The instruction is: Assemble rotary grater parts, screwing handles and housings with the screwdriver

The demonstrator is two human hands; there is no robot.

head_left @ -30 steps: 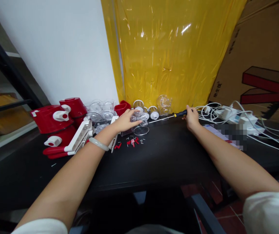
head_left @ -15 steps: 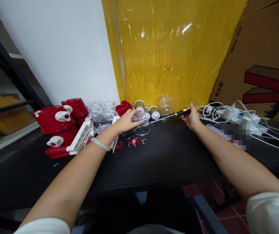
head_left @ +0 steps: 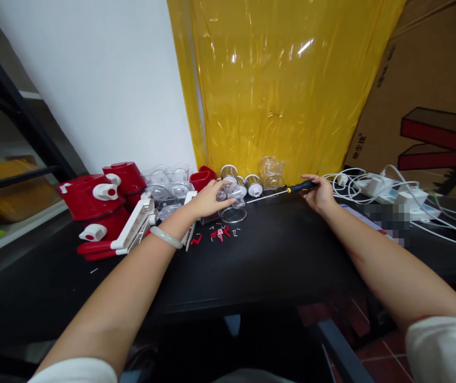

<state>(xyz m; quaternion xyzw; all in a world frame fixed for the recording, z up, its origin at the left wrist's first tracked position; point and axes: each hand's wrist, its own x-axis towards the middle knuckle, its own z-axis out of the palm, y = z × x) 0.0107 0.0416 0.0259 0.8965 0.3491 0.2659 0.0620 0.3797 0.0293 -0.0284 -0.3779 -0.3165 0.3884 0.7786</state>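
My left hand point(head_left: 212, 199) is closed around a clear plastic part point(head_left: 234, 214) with a round rim, lying on its side on the black table. In my right hand point(head_left: 319, 194) is a screwdriver point(head_left: 300, 186) with a black and yellow handle, gripped near the handle's back end. Its long shaft points left, the tip at the clear part; whether it touches a screw cannot be made out. Just in front lie small red pieces point(head_left: 220, 233) and several screws point(head_left: 235, 232). White-ended drums point(head_left: 254, 186) and another clear part point(head_left: 271, 173) stand behind.
Red housings with white knobs point(head_left: 106, 192) and white handle-like parts point(head_left: 134, 226) stand at left, with clear cups point(head_left: 168, 183) and a red part point(head_left: 201, 178) behind. White cables point(head_left: 351, 183) and a power strip point(head_left: 419, 211) lie at right, beside a cardboard box point(head_left: 423, 80).
My right hand has shifted slightly right and its grip on the screwdriver handle has changed, with the handle turned. My left hand still holds the clear part.
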